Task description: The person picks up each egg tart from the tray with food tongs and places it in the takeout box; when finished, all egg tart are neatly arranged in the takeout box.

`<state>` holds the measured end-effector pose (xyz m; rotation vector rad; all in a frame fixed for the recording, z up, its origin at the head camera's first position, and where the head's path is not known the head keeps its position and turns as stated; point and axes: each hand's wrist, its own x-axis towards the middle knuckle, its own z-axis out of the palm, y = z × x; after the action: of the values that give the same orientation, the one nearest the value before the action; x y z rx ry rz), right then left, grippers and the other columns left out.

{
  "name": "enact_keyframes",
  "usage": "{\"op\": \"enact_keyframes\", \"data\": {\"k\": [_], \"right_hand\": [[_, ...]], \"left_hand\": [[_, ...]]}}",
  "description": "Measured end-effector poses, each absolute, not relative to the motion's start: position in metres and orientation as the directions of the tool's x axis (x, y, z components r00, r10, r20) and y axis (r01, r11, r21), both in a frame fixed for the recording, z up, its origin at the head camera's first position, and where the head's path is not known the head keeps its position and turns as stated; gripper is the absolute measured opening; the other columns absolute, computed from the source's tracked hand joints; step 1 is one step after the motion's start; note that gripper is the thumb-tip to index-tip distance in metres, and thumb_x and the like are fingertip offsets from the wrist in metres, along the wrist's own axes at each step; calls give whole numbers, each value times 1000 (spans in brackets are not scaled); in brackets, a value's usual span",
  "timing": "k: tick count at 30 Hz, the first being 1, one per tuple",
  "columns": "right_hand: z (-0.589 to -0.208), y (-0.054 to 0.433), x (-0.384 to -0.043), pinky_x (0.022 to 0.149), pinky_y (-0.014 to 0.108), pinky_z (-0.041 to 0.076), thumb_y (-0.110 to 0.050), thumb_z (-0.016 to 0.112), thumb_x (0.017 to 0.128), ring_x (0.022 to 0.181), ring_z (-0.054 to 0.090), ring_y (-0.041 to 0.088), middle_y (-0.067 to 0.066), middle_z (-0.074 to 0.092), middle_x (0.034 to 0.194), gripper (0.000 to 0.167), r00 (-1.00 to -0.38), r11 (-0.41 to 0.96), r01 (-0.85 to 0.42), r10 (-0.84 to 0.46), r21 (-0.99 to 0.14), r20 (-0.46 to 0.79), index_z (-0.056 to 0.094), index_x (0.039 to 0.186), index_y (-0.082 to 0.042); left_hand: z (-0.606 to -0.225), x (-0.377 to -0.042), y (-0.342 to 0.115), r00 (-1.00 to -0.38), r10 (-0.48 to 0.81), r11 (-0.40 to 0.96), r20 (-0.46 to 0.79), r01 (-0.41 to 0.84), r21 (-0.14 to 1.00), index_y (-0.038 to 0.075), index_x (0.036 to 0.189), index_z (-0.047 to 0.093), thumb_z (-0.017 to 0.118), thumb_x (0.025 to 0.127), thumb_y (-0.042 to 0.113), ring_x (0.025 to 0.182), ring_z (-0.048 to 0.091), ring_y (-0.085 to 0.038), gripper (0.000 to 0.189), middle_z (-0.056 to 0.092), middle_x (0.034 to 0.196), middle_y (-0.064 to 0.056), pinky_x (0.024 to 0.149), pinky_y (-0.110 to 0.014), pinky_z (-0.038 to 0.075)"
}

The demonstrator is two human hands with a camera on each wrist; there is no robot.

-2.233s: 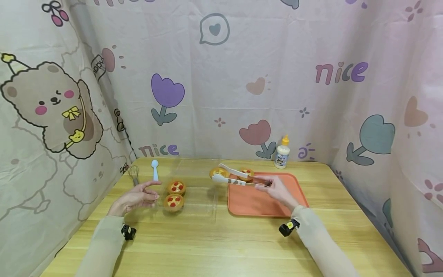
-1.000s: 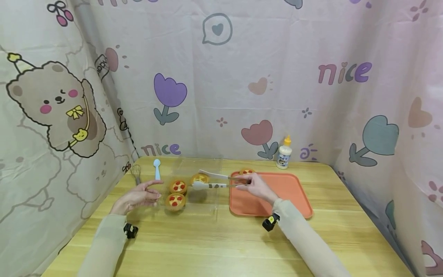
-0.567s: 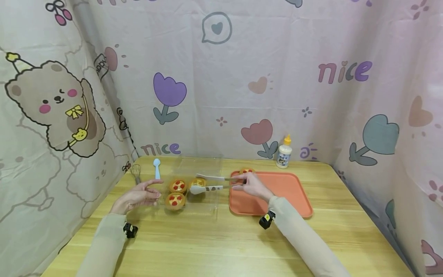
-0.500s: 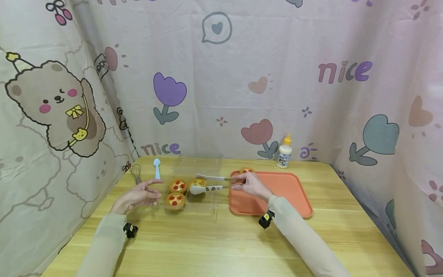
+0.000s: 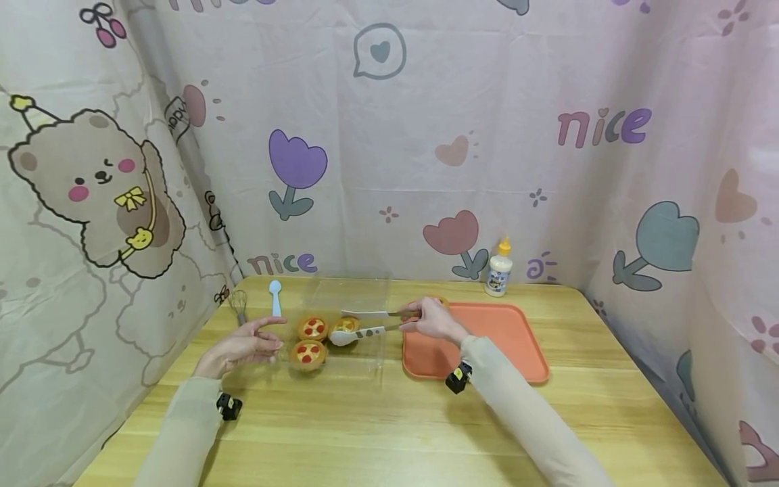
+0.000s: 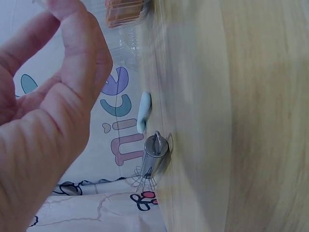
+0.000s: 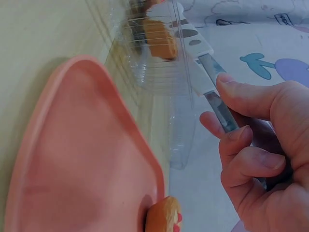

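Note:
My right hand [image 5: 433, 319] grips a pair of tongs [image 5: 364, 333] with white, brown-spotted tips. The tips stand around a small tart [image 5: 345, 325] with a yellow top, inside the open clear plastic box [image 5: 365, 368]. Two more tarts [image 5: 307, 354] with red spots sit to its left in the box. My left hand [image 5: 243, 346] pinches at the left wall of the box; its fingertips are partly cut off in the left wrist view. Another tart [image 7: 164, 215] with red bits lies at the far left of the orange tray [image 7: 87, 159], mostly hidden behind the right hand in the head view.
Behind my left hand lie a light-blue spoon [image 5: 276, 297] and a small whisk [image 5: 239, 306]. A white bottle [image 5: 498, 272] with a yellow tip stands behind the tray. The box's raised lid [image 5: 349, 291] is at the back, near the printed curtain [image 5: 377, 169].
The tongs have carried the yellow-topped tart leftward from beside the tray into the box, down next to the other two. My left hand has stayed at the box.

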<state>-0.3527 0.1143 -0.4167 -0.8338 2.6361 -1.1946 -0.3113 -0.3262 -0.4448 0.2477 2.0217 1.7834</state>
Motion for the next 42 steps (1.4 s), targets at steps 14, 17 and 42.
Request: {"op": "enact_keyframes", "data": {"k": [14, 17, 42], "right_hand": [[-413, 117, -356, 81, 31, 59, -19, 76, 86, 95, 69, 15, 12, 70, 116, 42, -837, 559, -434, -541, -707, 86, 67, 127, -15], [-411, 120, -357, 80, 30, 58, -16, 76, 86, 91, 69, 15, 10, 72, 111, 41, -832, 543, -431, -549, -721, 84, 67, 126, -14], [-413, 126, -359, 71, 27, 56, -11, 74, 87, 82, 66, 13, 16, 72, 111, 39, -836, 517, -435, -535, -737, 119, 68, 125, -8]], "left_hand": [[-445, -308, -326, -896, 397, 160, -198, -145, 976, 2, 155, 13, 61, 93, 1, 81, 64, -20, 78, 59, 101, -12, 79, -35, 61], [-445, -309, -326, -898, 392, 172, -199, -141, 975, 3, 155, 13, 62, 93, 2, 82, 64, -20, 79, 59, 101, -12, 79, -35, 61], [-447, -311, -326, -894, 406, 150, -191, -140, 979, 2, 154, 13, 61, 93, 1, 79, 64, -18, 78, 60, 99, -10, 77, -34, 61]]}}
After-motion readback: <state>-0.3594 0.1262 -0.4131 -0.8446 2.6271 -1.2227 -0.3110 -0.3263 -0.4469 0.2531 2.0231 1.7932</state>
